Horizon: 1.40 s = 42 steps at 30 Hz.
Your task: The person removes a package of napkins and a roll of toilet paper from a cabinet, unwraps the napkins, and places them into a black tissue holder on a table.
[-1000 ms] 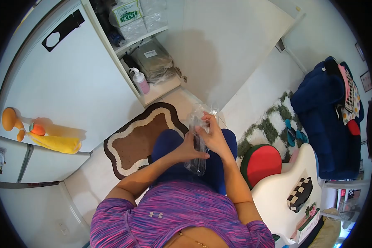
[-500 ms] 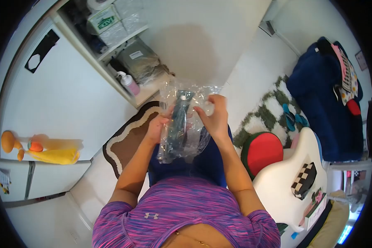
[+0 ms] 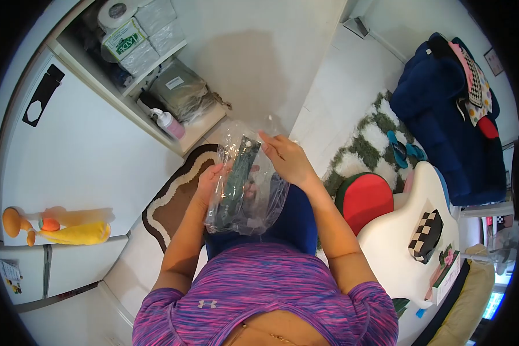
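Note:
A clear plastic bag [image 3: 263, 212] is held up in front of my body, with a long dark green folded item [image 3: 235, 187] inside it. A small white round spot shows near the item's upper end; its exact kind I cannot make out. My left hand [image 3: 209, 180] grips the bag's left side, its fingers reaching behind and showing through the plastic. At the upper right edge of the bag, my right hand [image 3: 289, 162] is closed on the plastic, fingertips beside the green item's top.
An open cabinet shelf [image 3: 205, 128] holds a pump bottle [image 3: 170, 124] and wrapped paper rolls [image 3: 127, 40]. A brown rug [image 3: 176, 199] lies at left. To the right are a red-topped stool [image 3: 368, 203], a white table [image 3: 380, 236] with a checkered pouch [image 3: 425, 236], and a blue sofa [image 3: 427, 109].
My right hand has moved from spread fingers beside the bag to closing on its upper edge. The bag has shifted slightly left and down. The view has turned a little.

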Available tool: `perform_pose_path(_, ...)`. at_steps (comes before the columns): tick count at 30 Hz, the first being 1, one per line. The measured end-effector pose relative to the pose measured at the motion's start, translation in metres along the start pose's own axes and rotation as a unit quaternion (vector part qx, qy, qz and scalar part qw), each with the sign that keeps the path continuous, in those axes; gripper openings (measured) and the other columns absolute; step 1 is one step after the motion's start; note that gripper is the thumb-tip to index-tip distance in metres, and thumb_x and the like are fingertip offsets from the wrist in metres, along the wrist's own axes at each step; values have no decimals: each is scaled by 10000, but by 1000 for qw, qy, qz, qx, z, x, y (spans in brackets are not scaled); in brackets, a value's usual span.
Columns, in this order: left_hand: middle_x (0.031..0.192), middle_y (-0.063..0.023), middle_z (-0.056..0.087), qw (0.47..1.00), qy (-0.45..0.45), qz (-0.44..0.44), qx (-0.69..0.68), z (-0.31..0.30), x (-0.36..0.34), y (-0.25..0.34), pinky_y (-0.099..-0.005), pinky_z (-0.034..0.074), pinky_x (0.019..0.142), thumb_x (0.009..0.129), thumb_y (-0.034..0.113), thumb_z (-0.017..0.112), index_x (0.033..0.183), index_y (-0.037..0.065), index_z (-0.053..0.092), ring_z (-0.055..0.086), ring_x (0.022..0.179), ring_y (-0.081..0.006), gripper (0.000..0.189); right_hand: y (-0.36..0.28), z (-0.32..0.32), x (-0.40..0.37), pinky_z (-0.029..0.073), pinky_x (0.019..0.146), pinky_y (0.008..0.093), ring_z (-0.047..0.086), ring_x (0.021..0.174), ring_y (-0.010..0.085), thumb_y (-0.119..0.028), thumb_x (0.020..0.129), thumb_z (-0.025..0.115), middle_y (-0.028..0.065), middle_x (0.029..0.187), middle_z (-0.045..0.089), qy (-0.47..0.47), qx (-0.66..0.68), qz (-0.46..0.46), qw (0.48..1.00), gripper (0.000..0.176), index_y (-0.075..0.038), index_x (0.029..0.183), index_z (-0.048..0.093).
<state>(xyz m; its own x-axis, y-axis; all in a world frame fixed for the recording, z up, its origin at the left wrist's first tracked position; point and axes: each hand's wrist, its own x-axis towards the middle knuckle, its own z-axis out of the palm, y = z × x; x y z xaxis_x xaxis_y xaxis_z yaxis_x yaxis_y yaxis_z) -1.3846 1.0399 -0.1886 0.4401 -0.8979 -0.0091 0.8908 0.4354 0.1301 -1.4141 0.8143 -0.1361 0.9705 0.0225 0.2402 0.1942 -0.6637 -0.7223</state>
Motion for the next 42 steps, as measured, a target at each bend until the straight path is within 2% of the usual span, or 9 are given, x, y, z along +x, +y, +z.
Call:
perform_pose_path(3, 1445, -213, 339, 924, 163, 30, 344, 9, -4, 4, -468, 406, 987, 934, 403, 390, 1460, 23, 229, 529, 1125, -411, 669, 21, 13, 2, 469, 735, 334, 607, 805, 255, -172, 890, 567, 178, 934, 644, -24, 60, 25, 998, 364, -39, 1229, 561)
perform_pose_path(13, 1418, -187, 386, 951, 146, 32, 269, -32, -12, 17, -373, 377, 1022, 962, 328, 393, 1427, -30, 292, 500, 1194, -290, 595, 25, -14, 4, 528, 773, 309, 651, 900, 189, -63, 898, 515, 116, 988, 640, -225, 481, 217, 819, 340, -5, 1233, 538)
perform_pose_path(19, 1418, -187, 387, 976, 8, -80, 201, -35, -10, 15, -344, 344, 1046, 964, 306, 392, 1409, -65, 298, 442, 1256, -251, 587, 32, -9, -3, 548, 675, 296, 663, 818, 169, -76, 919, 506, 107, 960, 644, -326, 377, 201, 844, 275, 13, 1173, 560)
perform_pose_path(24, 1421, -189, 388, 918, 195, -27, 344, -28, -20, 18, -382, 375, 1027, 970, 347, 363, 1416, -16, 316, 440, 1263, -266, 577, 28, -12, -24, 537, 644, 262, 653, 787, 150, -175, 947, 536, 72, 820, 614, -106, 317, 198, 922, 265, 16, 1126, 575)
perform_pose_path(27, 1427, -202, 375, 960, 84, 7, 267, -46, -34, 27, -445, 373, 1026, 973, 369, 341, 1428, 16, 303, 428, 1269, -335, 578, 26, -65, -35, 478, 786, 286, 604, 867, 139, -297, 913, 605, 79, 857, 632, 128, 128, 237, 955, 360, 22, 1079, 599)
perform_pose_path(30, 1444, -224, 337, 974, 36, 10, 222, -40, -39, 32, -512, 348, 1032, 970, 378, 337, 1440, 39, 277, 401, 1265, -427, 583, 38, -111, -57, 447, 905, 317, 602, 985, 200, -101, 840, 628, 143, 1051, 653, 278, 447, 94, 845, 148, -20, 962, 608)
perform_pose_path(35, 1462, -248, 289, 975, 76, 42, 204, -43, -14, 15, -562, 300, 1055, 955, 383, 363, 1440, 57, 273, 349, 1277, -497, 591, 41, -112, -66, 475, 770, 291, 567, 756, 145, -78, 832, 615, 25, 734, 531, 360, 493, 136, 780, 160, -93, 972, 541)
perform_pose_path(38, 1450, -242, 315, 979, 67, 73, 180, -41, 9, -1, -560, 281, 1064, 956, 365, 363, 1433, 38, 278, 337, 1295, -472, 586, 34, -87, -66, 430, 672, 243, 512, 650, 93, -115, 851, 620, -30, 653, 485, 142, 337, 335, 868, 284, -60, 1123, 557)
perform_pose_path(42, 1438, -232, 340, 974, 56, 56, 214, -16, 32, -11, -496, 260, 1095, 961, 351, 363, 1426, 6, 281, 358, 1300, -410, 586, 41, -39, -69, 315, 441, 210, 404, 545, 36, -202, 849, 650, -53, 644, 446, -13, 221, 280, 934, 410, -36, 1213, 563)
